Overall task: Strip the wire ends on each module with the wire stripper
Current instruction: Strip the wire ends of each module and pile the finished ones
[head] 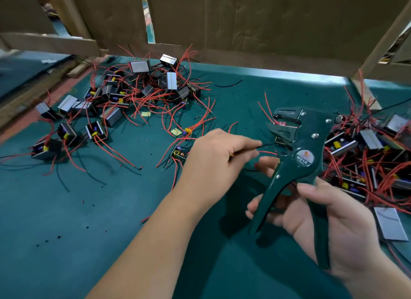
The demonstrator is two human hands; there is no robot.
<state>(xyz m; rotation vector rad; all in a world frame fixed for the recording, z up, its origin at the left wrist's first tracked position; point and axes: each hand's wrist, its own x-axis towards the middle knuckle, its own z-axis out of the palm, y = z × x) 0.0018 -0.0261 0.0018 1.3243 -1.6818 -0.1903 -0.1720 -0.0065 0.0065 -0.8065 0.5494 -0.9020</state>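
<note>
My right hand (329,227) grips the two handles of a dark green wire stripper (295,163), whose jaws point up and to the left. My left hand (220,156) pinches a thin black wire (265,145) and holds its end at the stripper's jaws. A red wire (268,152) runs just below it. The module (180,154) these wires belong to lies partly hidden behind my left hand.
A heap of modules with red wires (142,91) lies at the back left of the green table mat (111,209). Another heap (373,163) lies at the right. Cardboard walls (244,22) stand along the back. Small insulation scraps dot the mat.
</note>
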